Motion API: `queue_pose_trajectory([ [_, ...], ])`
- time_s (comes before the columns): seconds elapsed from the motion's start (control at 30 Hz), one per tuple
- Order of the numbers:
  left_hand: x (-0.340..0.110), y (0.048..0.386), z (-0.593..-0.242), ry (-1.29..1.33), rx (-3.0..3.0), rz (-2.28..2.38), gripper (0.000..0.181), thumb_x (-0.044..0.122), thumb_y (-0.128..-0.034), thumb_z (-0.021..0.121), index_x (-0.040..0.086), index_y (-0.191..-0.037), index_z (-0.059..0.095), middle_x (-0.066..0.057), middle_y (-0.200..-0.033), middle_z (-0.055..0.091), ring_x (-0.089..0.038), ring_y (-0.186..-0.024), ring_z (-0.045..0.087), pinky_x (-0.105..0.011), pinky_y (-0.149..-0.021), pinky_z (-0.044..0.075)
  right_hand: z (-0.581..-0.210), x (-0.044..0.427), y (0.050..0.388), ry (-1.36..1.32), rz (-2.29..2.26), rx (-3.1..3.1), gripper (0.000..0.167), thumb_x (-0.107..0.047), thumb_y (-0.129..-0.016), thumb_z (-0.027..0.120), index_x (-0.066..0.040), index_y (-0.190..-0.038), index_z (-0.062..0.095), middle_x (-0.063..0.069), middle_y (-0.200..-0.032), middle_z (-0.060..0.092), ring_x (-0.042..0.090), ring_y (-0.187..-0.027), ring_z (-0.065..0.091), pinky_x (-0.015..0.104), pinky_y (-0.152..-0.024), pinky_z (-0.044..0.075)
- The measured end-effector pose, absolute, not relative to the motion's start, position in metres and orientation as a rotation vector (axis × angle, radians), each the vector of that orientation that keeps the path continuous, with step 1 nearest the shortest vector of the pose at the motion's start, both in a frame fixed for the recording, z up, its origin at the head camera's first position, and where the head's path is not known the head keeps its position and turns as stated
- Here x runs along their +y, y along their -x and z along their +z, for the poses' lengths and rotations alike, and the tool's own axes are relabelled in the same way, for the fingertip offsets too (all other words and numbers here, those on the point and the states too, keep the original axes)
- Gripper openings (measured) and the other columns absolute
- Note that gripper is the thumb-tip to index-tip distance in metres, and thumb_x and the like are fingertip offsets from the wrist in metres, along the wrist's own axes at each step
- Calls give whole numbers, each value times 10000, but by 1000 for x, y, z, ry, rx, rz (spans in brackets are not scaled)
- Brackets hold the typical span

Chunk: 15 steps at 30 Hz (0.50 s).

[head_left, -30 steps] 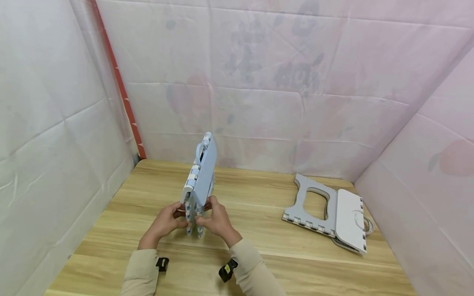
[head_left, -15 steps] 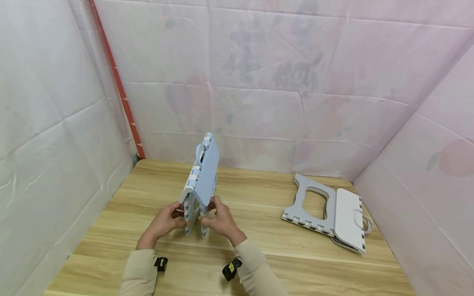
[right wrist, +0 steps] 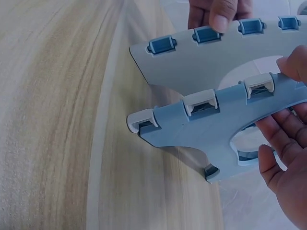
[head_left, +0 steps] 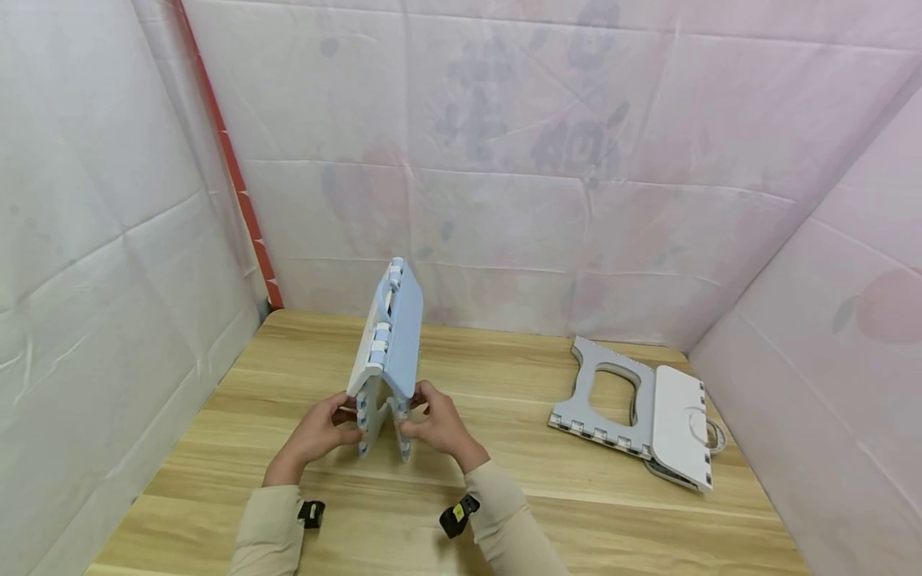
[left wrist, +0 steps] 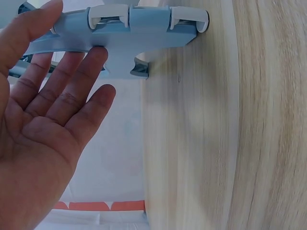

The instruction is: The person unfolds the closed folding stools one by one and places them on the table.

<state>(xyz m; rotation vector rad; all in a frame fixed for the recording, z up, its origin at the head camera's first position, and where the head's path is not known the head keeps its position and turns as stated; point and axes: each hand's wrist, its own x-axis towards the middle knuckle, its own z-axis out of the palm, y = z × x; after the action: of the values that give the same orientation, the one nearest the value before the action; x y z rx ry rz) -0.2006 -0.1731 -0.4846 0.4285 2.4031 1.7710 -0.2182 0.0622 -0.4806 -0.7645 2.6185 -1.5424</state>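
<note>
A light-blue and white folding stool (head_left: pixel 405 320) stands partly unfolded on the table, its two top halves sloping like a roof and its leg panels apart. At the left leg panel, my left hand (head_left: pixel 314 434) grips the edge, with the thumb on the near edge and fingers behind. My right hand (head_left: pixel 441 429) holds the opposite leg panel the same way. The right wrist view shows the hinge clips along the blue leg panel (right wrist: pixel 192 127) and the right hand's fingers reaching into its cutout. In the left wrist view, the fingers (left wrist: pixel 79 79) lie against the panel's side.
A grey and white folding stool (head_left: pixel 580 402) lies flat and folded on the right of the wooden table (head_left: pixel 504 496). Pale sheets (head_left: pixel 504 224) hang as walls behind and on both sides. A red strip (head_left: pixel 238 176) runs down the back left corner.
The right hand has moved rightward with its leg panel, widening the gap between the legs. The stool's top halves have spread farther apart. The left hand stays nearly in place.
</note>
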Motion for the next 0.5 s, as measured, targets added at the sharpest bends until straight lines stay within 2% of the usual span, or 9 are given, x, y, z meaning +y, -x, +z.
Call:
queue_pose_trajectory([
  [0.2, -180, 207, -495, -442, 2420, 1758, 489, 3, -723, 768, -46, -1156, 548, -175, -1095, 581, -355, -1021, 571, -513, -863, 439, -480, 65, 221, 758, -1557, 2579, 347, -92, -751, 710, -77, -1055, 544, -9, -961, 610, 165, -911, 558, 375, -745, 440],
  [0.5, -182, 208, -495, -456, 2498, 1717, 490, -53, -681, 761, -49, -1122, 547, -158, -1062, 587, -370, -1014, 568, -509, -845, 452, -481, 67, 223, 764, -1538, 2590, 361, -95, -746, 717, -72, -1056, 533, 3, -970, 607, 176, -915, 562, 333, -744, 425],
])
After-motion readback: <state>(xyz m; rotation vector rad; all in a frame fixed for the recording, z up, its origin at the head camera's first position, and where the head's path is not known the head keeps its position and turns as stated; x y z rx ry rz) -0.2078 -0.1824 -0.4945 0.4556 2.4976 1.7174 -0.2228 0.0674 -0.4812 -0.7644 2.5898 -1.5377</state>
